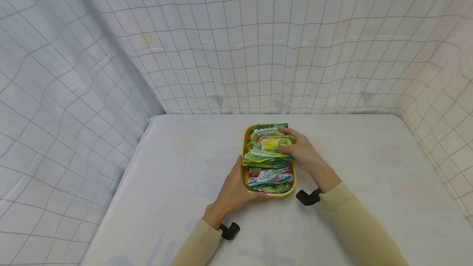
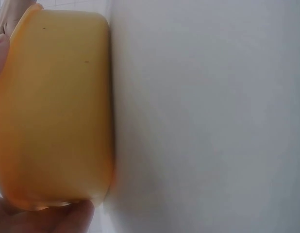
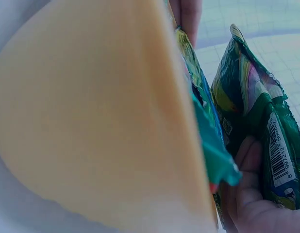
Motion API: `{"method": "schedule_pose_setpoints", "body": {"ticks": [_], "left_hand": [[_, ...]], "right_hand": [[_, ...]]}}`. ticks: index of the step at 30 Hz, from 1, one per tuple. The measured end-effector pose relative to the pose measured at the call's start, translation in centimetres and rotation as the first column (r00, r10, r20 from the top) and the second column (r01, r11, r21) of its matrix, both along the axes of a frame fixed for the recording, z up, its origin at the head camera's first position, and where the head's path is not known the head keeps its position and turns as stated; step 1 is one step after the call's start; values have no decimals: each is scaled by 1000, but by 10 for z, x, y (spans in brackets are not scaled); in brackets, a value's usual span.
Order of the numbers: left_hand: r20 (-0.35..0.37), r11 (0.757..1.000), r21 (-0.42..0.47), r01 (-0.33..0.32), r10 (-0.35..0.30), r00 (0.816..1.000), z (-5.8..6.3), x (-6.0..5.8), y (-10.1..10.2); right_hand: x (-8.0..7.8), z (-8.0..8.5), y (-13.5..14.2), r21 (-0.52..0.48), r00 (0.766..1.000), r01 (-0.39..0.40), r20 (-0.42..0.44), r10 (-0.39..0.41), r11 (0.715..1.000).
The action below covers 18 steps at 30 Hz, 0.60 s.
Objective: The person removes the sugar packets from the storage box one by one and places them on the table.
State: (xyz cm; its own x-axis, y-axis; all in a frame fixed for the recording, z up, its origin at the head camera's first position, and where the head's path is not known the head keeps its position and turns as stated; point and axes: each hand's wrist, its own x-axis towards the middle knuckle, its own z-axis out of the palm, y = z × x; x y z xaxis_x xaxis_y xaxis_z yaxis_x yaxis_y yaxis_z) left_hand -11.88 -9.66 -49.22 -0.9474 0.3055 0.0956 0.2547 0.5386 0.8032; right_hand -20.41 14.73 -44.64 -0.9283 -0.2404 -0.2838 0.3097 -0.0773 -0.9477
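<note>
A: What is the largest thing we have in view?

B: White gridded sheeting (image 1: 236, 32), running from our 9 o'clock over 12 to 3. Next comes the white surface (image 1: 177, 175), which meets the sheeting at 12.

A: And after those?

B: We see two pale yellow sleeves: the right sleeve (image 1: 358, 221) enters from 5 o'clock, the left sleeve (image 1: 197, 243) from 7. Between them and a little beyond, the yellow tub (image 2: 58, 111) rests on the surface.

A: What are the hands doing?

B: We find the left hand (image 1: 234, 190) at the tub's 8 o'clock corner, its fingers grasping the wall, thumb along the 6 o'clock rim. The right hand (image 1: 303, 151), at 2 o'clock, has its fingers clasping a green packet (image 3: 237, 87) over the tub's 12 o'clock half.

A: Do we see other packets?

B: Yes, a red-and-blue packet (image 1: 269, 175) towards the tub's 5 o'clock, and a small green one (image 1: 275, 188) at 6.

A: Anything smaller?

B: A black bent piece (image 1: 308, 197) at the right wrist, another (image 1: 230, 231) at the left, and lastly the barcode (image 3: 278, 153) on the clasped packet.
</note>
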Motion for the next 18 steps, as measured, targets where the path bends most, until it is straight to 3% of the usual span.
{"method": "schedule_pose_setpoints", "body": {"ticks": [18], "left_hand": [[-7, 1000, 19, 13, -13, 1000, 0, 1, 1]], "right_hand": [[12, 11, 38, -30, 998, 19, -55, -21, 999]]}}
